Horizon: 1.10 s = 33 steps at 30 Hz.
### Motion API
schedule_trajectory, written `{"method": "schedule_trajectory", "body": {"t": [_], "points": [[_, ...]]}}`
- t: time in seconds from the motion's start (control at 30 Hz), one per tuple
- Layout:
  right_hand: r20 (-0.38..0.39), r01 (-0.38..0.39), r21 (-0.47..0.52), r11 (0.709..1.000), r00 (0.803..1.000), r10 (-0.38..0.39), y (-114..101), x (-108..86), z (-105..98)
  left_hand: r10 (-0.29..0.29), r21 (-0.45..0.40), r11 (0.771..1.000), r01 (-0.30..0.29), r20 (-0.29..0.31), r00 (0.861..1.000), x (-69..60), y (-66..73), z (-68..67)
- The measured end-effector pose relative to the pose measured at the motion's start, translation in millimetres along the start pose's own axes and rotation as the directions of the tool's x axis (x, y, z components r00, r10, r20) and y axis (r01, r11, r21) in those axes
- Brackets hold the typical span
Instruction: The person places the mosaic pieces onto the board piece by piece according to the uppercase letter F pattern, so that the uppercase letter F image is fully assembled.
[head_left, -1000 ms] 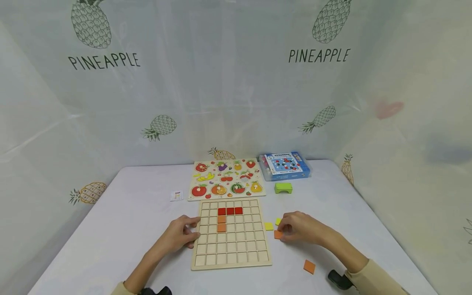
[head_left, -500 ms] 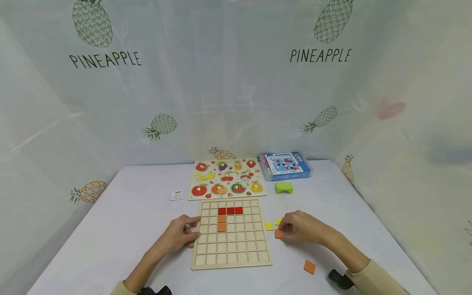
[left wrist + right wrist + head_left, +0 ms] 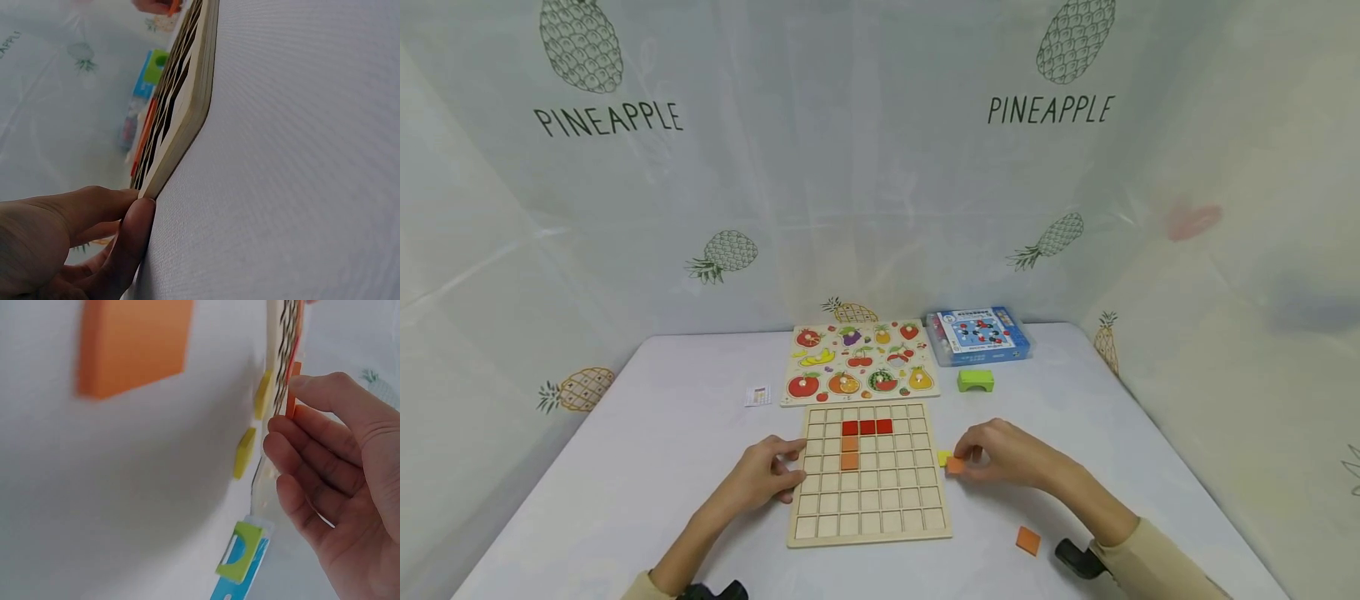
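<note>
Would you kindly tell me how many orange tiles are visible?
4: two adjacent orange tiles on the grid board, a third tile pinched by the right hand, a fourth tile on the table at right. Others may be hidden.

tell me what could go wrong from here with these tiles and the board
The right grip pinches an orange tile between thumb and finger, so it could slip. A yellow tile lies close by, next to the wooden grid board, and might get nudged. The left grip pinches the board at one edge, so a jerk could shift it and perhaps the red tiles set in it.
</note>
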State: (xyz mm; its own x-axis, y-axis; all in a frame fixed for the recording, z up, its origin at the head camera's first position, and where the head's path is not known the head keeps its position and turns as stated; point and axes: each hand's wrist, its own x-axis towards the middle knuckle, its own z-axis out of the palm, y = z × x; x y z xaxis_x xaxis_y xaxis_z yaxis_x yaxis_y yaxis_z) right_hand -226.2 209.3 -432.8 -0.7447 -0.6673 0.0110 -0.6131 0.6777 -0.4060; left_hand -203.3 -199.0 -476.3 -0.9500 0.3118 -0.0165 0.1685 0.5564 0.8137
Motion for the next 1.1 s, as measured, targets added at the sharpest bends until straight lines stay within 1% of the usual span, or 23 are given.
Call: {"method": "schedule_trajectory", "body": {"t": [0.13, 0.37, 0.63, 0.93, 1.1], "points": [[-0.001, 0.02, -0.009, 1.0, 1.0, -0.02, -8, 7.0, 1, 0.006, 0.01, 1.0, -0.006, -0.001, 1.0, -0.1, 0.3, -0.1], [0.01, 0.048, 0.013, 0.999, 0.999, -0.048, -19, 22.6, 6, 0.003, 0.023, 1.0, -0.003, -0.012, 1.0, -0.4, 1.9, 0.0], [0.039, 0.045, 0.027, 0.999, 0.998, -0.046, -37, 40.4, 14, -0.01, 0.017, 1.0, 0.01, -0.013, 1.0, -0.9, 2.0, 0.5], [0.041, 0.131, -0.004, 0.991, 0.991, -0.131, -56, 63.0, 29, -0.011, 0.017, 1.0, 0.011, -0.009, 1.0, -1.2, 2.0, 0.5], [0.037, 0.166, -0.025, 0.986, 0.986, -0.165, -65, 75.0, 35, -0.011, 0.018, 1.0, 0.012, -0.014, 1.0, -0.4, 1.9, 0.3]]}}
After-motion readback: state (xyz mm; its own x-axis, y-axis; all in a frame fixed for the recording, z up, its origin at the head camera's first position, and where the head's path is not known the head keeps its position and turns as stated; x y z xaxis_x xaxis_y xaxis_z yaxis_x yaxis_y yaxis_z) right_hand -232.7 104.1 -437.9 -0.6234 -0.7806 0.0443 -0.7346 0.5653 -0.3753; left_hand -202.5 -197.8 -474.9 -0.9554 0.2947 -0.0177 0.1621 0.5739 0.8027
